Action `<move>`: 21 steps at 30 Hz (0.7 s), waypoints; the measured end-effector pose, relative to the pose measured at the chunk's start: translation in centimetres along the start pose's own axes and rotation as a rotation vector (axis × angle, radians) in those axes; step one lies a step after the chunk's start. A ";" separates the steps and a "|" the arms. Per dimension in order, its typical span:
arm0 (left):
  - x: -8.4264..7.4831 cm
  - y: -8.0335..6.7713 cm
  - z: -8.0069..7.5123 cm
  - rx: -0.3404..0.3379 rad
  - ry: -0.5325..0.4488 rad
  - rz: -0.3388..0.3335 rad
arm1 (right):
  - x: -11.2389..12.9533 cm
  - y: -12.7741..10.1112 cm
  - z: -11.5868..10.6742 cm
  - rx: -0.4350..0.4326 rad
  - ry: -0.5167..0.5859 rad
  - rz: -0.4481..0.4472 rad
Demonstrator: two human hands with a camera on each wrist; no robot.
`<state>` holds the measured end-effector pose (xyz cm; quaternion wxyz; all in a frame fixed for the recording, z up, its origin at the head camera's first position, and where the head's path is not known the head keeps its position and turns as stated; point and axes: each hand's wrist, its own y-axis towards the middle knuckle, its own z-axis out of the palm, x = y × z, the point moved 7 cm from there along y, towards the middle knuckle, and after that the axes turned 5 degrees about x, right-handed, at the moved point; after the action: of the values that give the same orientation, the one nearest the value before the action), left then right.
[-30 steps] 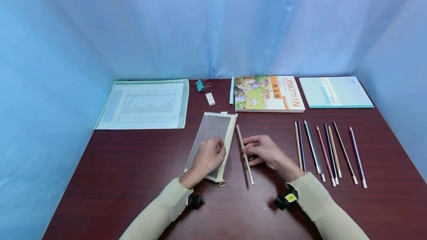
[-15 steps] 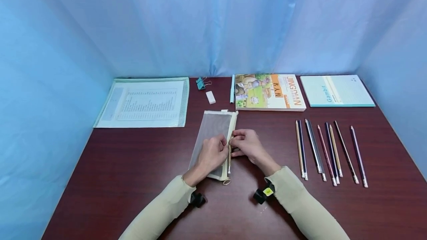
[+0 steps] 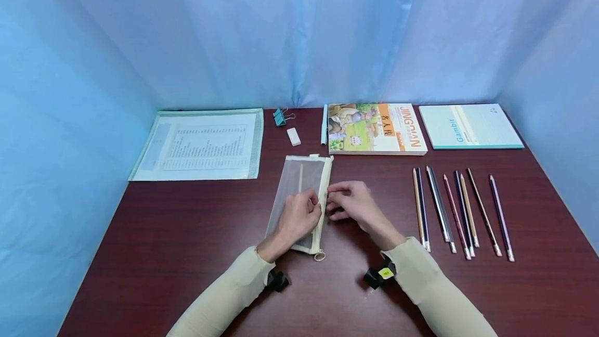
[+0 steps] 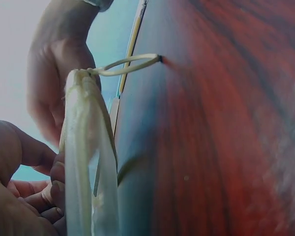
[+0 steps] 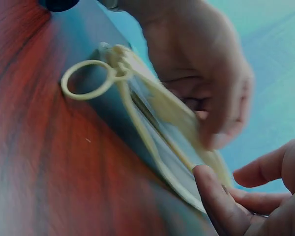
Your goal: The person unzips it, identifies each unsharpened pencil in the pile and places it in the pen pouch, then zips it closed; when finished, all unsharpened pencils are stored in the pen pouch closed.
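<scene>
Between the table's [image 3: 140, 254] left and right edges, the left hand [image 3: 294, 217] bends down, pinching the pouch [image 3: 288, 183]; the right hand [image 3: 354, 204], fingers loosely parted and free, reaches its rim.

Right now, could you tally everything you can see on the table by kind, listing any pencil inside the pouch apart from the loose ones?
Mesh pouch: 1
Pencil inside it: 1
Loose pencils: 9
Document sleeve: 1
Binder clip: 1
White eraser: 1
Light blue pen: 1
Illustrated book: 1
Notebook: 1
Total: 17
</scene>
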<state>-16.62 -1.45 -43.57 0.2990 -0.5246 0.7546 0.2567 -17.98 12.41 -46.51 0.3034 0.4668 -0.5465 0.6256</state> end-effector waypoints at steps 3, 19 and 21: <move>0.1 -0.1 -0.1 -0.009 -0.007 -0.004 | 0.8 -1.2 -1.8 -0.016 -0.065 -0.025; 0.5 -0.3 -0.6 -0.012 -0.022 -0.005 | 3.0 -8.9 -20.6 -0.424 -0.707 -0.136; 0.5 -0.3 -0.6 -0.012 -0.022 -0.005 | 2.7 -9.6 -22.7 -0.472 -0.783 -0.126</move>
<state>-16.56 -2.28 -43.50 0.3046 -0.5254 0.7485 0.2663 -16.19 36.09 -39.40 0.2097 0.6184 -0.7180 0.2411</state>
